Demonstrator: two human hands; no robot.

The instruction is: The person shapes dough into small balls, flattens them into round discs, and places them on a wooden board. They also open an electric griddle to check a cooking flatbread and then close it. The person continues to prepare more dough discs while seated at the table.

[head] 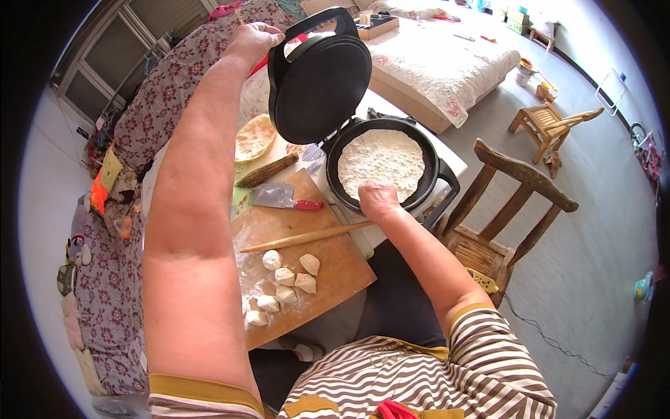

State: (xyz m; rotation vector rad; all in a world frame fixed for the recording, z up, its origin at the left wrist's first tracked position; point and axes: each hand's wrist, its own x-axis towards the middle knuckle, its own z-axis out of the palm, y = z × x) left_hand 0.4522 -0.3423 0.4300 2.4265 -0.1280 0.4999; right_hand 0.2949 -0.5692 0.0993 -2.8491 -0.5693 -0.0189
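Note:
My left hand [255, 43] grips the handle of the raised lid [322, 89] of a black electric griddle. A flat round of dough [382, 160] lies in the griddle's lower pan [437, 170]. My right hand [379, 199], its fingers curled, is at the near edge of the dough; whether it pinches the dough is hidden. On the wooden board [340, 267] are a rolling pin [309, 237], a cleaver with a red handle [277, 196] and several floured dough pieces [285, 276]. A browned flatbread [255, 139] lies beyond the board, left of the lid.
A dark, rough elongated object [268, 171] lies beside the cleaver. A wooden chair [513, 194] stands close on the right, with a cable running over the floor. Behind are a bed [434, 57] and a low wooden chair [547, 123]; a flower-patterned sofa [172, 94] is at left.

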